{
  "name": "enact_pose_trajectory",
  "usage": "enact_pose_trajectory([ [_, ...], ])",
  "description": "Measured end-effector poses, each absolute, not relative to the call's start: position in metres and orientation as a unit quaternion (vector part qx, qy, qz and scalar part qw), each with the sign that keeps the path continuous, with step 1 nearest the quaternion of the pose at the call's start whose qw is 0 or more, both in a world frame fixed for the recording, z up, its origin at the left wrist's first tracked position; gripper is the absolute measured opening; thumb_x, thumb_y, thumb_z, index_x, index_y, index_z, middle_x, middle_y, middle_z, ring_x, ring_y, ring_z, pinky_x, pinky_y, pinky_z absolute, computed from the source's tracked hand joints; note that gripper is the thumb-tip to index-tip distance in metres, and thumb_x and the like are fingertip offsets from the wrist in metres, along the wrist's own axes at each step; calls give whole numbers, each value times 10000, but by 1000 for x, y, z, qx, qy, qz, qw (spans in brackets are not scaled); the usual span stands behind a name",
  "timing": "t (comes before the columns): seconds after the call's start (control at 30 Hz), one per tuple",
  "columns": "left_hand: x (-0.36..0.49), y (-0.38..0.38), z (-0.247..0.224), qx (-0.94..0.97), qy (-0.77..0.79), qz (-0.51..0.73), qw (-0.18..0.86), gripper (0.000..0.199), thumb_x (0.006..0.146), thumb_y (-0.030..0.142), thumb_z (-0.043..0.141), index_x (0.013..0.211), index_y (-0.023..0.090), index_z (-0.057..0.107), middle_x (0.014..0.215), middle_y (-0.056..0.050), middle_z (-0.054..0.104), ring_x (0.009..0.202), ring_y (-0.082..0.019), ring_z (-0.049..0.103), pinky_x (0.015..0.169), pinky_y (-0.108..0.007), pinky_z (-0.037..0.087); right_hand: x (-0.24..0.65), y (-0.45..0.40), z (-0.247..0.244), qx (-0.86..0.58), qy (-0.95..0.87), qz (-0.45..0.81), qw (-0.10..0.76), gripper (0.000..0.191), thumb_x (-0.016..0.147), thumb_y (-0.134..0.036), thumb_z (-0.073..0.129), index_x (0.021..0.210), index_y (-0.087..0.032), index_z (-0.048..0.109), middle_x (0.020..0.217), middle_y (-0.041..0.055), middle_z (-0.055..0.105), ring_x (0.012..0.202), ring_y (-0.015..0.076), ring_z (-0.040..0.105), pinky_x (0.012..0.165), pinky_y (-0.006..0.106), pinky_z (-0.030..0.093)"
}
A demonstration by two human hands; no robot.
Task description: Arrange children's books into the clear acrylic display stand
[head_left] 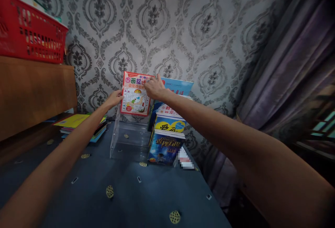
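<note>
Near frame centre, a red-bordered picture book [134,99] stands upright at the back of a clear stepped rack [131,139]. The left hand [114,99] grips its left edge; the right hand [156,88], grip unclear, covers its upper-right corner, seemingly steadying it.

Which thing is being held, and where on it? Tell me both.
The red-bordered book: the left hand holds its left edge; the right hand appears to hold its upper right side.

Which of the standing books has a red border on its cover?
The picture book between the left hand and right hand, alone at the left of the clear rack; the others line its right side, a blue book frontmost.
</note>
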State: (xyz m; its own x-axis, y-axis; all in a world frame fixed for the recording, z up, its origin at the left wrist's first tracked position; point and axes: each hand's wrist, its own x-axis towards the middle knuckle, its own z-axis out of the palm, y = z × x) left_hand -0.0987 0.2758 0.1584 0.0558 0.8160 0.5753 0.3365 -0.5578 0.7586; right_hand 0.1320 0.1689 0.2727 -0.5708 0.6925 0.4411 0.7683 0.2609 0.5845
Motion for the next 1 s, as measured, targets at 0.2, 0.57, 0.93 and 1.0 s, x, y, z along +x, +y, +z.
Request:
enact_pose_trajectory([
  [0.2, -96, 266, 162, 695, 414, 542, 229, 242, 681, 237, 651, 905, 147, 661, 870, -43, 763, 916, -253, 707, 870, -382, 579, 135, 160, 274, -452, -794, -400, 68, 331, 901, -79, 471, 1101, -99, 734, 1091, 201, 740, 1182, 356, 579, 1120, 637, 275],
  [0.57, -102, 260, 153, 690, 444, 533, 207, 352, 752, 215, 592, 1097, 146, 591, 745, -13, 691, 692, -184, 657, 674, -303, 553, 113, 76, 199, -252, -892, -352, 129, 260, 984, -170, 486, 1115, -128, 707, 1255, 143, 709, 1306, 286, 510, 1207, 516, 255],
  [0.93, -183, 223, 112, 661, 601, 443, 65, 370, 845, 276, 460, 1149, 157, 635, 1079, -111, 747, 1049, -251, 684, 924, -368, 535, 130, -8, -17, -219, -950, 16, 224, 181, 972, -161, 551, 1090, -166, 689, 1169, 99, 746, 1231, 217, 603, 1185, 461, 376],
  [1.0, -201, 207, 89, 657, 647, 384, 34, 331, 823, 307, 498, 1057, 159, 680, 1072, -135, 753, 1085, -307, 671, 977, -417, 505, 138, -18, -43, -249, -936, 53, 243, 171, 965, -148, 568, 1081, -175, 692, 1144, 79, 757, 1210, 211, 617, 1171, 437, 400],
])
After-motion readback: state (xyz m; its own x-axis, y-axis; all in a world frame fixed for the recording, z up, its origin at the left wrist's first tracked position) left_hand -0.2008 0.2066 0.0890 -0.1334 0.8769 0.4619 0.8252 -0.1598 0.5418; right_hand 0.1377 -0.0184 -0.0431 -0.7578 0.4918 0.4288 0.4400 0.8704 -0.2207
